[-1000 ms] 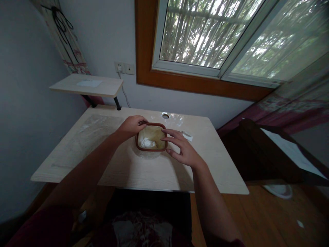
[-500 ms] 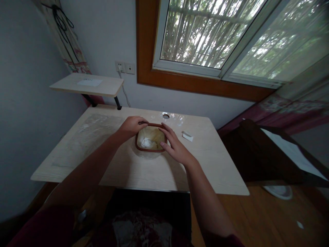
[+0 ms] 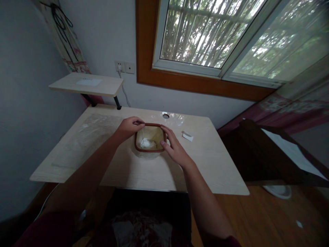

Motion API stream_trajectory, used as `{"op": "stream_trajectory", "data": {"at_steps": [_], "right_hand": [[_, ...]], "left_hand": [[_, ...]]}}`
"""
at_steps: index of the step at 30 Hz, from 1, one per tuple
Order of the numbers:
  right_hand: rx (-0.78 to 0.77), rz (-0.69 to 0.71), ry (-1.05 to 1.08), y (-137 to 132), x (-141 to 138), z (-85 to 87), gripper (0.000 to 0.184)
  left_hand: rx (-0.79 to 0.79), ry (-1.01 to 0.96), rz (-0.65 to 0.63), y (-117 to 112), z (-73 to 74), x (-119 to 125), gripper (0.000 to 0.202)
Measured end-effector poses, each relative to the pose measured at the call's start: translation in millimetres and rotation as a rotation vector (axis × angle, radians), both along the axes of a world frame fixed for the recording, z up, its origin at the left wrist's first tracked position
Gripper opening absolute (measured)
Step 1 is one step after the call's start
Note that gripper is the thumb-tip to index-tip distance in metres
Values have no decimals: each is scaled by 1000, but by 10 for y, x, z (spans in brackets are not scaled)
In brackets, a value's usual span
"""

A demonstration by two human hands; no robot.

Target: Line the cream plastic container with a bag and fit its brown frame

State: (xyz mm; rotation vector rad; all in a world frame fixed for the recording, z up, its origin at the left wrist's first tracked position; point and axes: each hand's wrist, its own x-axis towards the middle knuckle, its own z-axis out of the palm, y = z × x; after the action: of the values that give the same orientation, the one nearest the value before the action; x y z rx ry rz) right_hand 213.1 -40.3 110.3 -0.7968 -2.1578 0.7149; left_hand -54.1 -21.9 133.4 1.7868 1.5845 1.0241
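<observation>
A small square-mouthed bin (image 3: pixel 150 151) with a brown rim and pale walls stands in the middle of the desk. Something whitish lies in its bottom, too blurred to name. My left hand (image 3: pixel 130 128) is closed at the far left corner of the rim, thumb on top and fingers folded over. On the opposite side my right hand (image 3: pixel 172 145) grips the right rim, its fingers along the far corner and its thumb on the near part. A see-through edge, like plastic film, shows around the bin's lower front.
Clear plastic sheeting (image 3: pixel 87 137) covers the desk's left part, below a raised shelf (image 3: pixel 108 85) on black legs. A small folded white paper (image 3: pixel 187 136) lies right of the bin, near a round cable hole (image 3: pixel 166 116). Dark furniture (image 3: pixel 272 154) stands at the right.
My left hand has slid slightly left along the rim, and my right fingers have drawn back from the bin's mouth toward its right edge. The bin has hardly moved.
</observation>
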Motion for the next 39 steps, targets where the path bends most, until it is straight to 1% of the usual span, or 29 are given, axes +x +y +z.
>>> {"op": "stream_trajectory", "data": {"at_steps": [4, 6, 8, 10, 13, 16, 18, 21, 23, 26, 29, 31, 33, 35, 39], "right_hand": [[-38, -21, 62, -17, -10, -11, 55], [-42, -35, 80, -25, -11, 7, 55], [-45, -56, 103, -30, -13, 48, 53], [-44, -76, 153, -33, -16, 109, 48], [-10, -106, 236, -30, -17, 212, 39], [73, -135, 236, -24, 0, 288, 36], [138, -115, 178, -21, 27, 308, 37], [217, -38, 60, -20, 84, 310, 41], [265, -5, -5, -20, 127, 318, 39], [366, 16, -84, -18, 195, 371, 31], [468, 21, -143, -12, 268, 445, 24], [515, 13, -155, -8, 316, 475, 23], [544, -1, -148, -7, 355, 477, 25], [555, -10, -138, -13, 375, 455, 28], [542, -15, -168, -44, 345, 381, 30]], "left_hand": [[25, 14, -5, -12, 22, -48, 31], [48, 23, 6, -4, 63, -52, 31], [74, 53, 8, 15, 139, -48, 30], [112, 107, -11, 42, 249, -42, 27], [161, 184, -100, 86, 440, -31, 26], [170, 236, -242, 121, 601, 6, 28], [173, 275, -312, 146, 669, 53, 30], [175, 325, -388, 191, 718, 149, 31], [182, 349, -455, 221, 734, 218, 32], [186, 358, -562, 252, 752, 301, 34], [210, 355, -608, 252, 755, 328, 36], [239, 342, -576, 231, 731, 307, 37], [248, 290, -513, 193, 678, 261, 38], [230, 198, -447, 143, 593, 197, 38], [173, -11, -338, 7, 376, 45, 37]]}}
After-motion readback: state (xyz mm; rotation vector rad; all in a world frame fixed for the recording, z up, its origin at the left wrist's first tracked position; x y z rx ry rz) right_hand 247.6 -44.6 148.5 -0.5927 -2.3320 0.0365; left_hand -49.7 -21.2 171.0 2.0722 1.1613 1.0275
